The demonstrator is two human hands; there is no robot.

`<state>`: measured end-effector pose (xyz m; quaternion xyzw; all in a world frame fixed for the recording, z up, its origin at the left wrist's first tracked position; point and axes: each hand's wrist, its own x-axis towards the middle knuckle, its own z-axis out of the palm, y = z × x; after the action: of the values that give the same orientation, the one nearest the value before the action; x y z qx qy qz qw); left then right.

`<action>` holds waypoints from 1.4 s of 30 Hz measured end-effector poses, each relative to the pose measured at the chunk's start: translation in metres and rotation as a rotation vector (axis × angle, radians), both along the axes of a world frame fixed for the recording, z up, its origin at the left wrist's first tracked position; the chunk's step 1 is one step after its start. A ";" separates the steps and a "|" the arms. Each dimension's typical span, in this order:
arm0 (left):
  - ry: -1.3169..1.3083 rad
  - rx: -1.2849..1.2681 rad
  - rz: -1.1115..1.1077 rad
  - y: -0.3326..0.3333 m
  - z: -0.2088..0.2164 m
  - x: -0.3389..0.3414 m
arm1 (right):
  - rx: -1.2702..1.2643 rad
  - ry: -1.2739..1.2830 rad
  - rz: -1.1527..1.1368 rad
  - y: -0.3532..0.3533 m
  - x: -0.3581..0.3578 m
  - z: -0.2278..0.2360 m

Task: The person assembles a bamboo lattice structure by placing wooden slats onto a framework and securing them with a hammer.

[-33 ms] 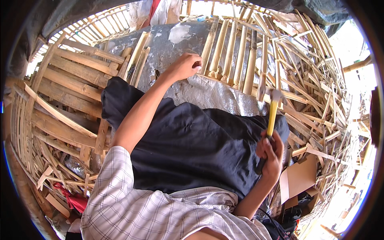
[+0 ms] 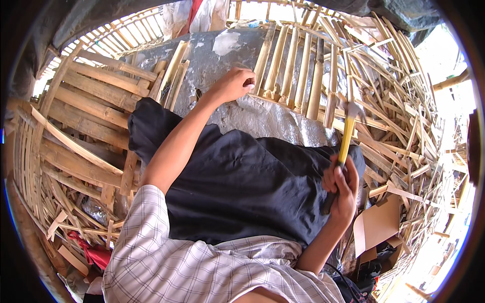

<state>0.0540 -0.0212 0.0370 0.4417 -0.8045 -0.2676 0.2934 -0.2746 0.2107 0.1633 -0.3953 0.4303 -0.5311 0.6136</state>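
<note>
In my right hand is a hammer with a yellow shaft and a dark grip, my fingers wrapped round it. Its head, slightly blurred, is raised beside the right end of a row of bamboo slats. These slats lie spaced apart, joined across their near ends by a thin strip. My left hand is curled closed at the leftmost slat; what its fingertips hold, if anything, is hidden. Black cloth covers my lap, just nearer than the slats.
A slatted bamboo panel stands at the left. Heaped bamboo strips fill the right side, with a piece of brown cardboard nearer me. Beneath the slats is a worn grey sheet. Red cloth lies at the lower left.
The hammer's head has moved a little away from me and to the right, my right hand shifting slightly with it. My left hand and the slats look unchanged.
</note>
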 end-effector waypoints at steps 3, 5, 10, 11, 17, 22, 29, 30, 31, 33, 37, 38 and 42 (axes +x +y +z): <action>-0.017 -0.017 0.010 0.002 -0.001 0.004 | 0.116 -0.189 -0.040 -0.048 0.047 0.019; -0.023 -0.010 0.015 0.003 0.000 0.002 | 0.122 -0.181 0.024 -0.083 0.056 0.000; 0.077 0.024 0.009 0.001 -0.001 -0.002 | 0.122 0.056 0.108 -0.142 0.070 -0.055; 0.104 0.029 -0.003 -0.002 -0.001 -0.005 | 0.126 0.110 0.077 -0.146 0.069 -0.071; 0.111 0.022 0.016 0.002 -0.012 0.005 | 0.142 0.264 0.178 -0.136 0.064 -0.115; 0.116 0.033 0.023 0.001 -0.014 0.002 | 0.019 0.547 0.098 -0.138 0.055 -0.122; 0.219 0.100 0.030 0.001 -0.022 0.005 | -0.256 0.858 0.094 -0.137 0.053 -0.106; 0.222 0.098 0.028 0.001 -0.022 0.005 | -0.264 0.876 0.095 -0.136 0.054 -0.100; 0.224 0.096 0.026 0.001 -0.022 0.006 | -0.272 0.894 0.096 -0.135 0.055 -0.095; 0.221 0.085 0.025 0.001 -0.023 0.007 | -0.293 0.928 0.099 -0.132 0.058 -0.091; 0.197 0.081 0.025 0.000 -0.025 0.010 | -0.327 1.017 0.115 -0.127 0.062 -0.087; 0.190 0.088 0.024 0.000 -0.026 0.010 | -0.331 1.046 0.121 -0.125 0.063 -0.086; 0.208 0.128 0.047 0.001 -0.027 0.010 | -0.388 1.026 0.083 -0.122 0.068 -0.081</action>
<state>0.0641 -0.0203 0.0105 0.4481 -0.7405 -0.3558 0.3525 -0.2068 0.0883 0.0825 -0.7262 0.5525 -0.3149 0.2613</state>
